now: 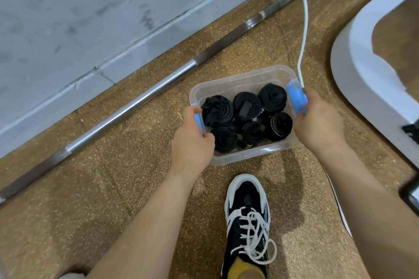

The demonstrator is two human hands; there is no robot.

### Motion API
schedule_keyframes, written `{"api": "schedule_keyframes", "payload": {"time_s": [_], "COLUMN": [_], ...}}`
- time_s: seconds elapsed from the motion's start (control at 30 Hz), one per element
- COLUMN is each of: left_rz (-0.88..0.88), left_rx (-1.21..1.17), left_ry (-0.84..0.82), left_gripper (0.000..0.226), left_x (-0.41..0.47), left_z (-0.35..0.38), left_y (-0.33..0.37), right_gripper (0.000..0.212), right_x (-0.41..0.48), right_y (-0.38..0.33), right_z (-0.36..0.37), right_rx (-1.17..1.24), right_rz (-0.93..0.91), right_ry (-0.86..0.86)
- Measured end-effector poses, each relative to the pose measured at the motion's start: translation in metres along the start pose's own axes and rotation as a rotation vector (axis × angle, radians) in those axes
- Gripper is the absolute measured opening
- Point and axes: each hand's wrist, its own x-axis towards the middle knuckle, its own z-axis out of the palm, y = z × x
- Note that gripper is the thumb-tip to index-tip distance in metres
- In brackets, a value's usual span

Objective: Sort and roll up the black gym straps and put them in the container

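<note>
- Gripping container (240, 76) by blue end handles (297, 97) with left hand (192, 136) and right hand (317, 122), fingers curled round.
- Keep level, move both ends evenly, so rolled straps (247, 104) inside container don't unwind.

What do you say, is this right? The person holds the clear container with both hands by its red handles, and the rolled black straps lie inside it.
Not fully. The handles are blue, not red, as the head view shows. The rest stands: the left hand and the right hand grip the clear container by them, and the rolled black straps lie inside it.
</note>
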Motion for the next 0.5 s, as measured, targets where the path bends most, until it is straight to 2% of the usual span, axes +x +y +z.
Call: {"api": "schedule_keyframes", "payload": {"time_s": [0.17, 0.33, 0.4, 0.5], "left_rz": [-0.023, -0.116, -0.081, -0.051], "left_rx": [0.014, 0.113, 0.175, 0.197], "left_ry": [0.1, 0.139, 0.095, 0.01], "left_gripper": [0.054, 0.064, 0.065, 0.064], "left_x": [-0.006, -0.012, -0.02, -0.029], "left_z": [-0.018, -0.051, -0.06, -0.08], "left_y": [-0.027, -0.06, -0.073, -0.083], "right_gripper": [0.055, 0.05, 0.048, 0.04], "right_x": [-0.007, -0.016, -0.02, -0.026], "right_y": [-0.022, -0.068, -0.088, -0.123], "right_z": [0.02, 0.043, 0.045, 0.037], "right_rx": [0.093, 0.146, 0.034, -0.26], "right_rz": [-0.09, -0.173, -0.192, -0.225], "right_ry": [0.043, -0.024, -0.087, -0.188]}}
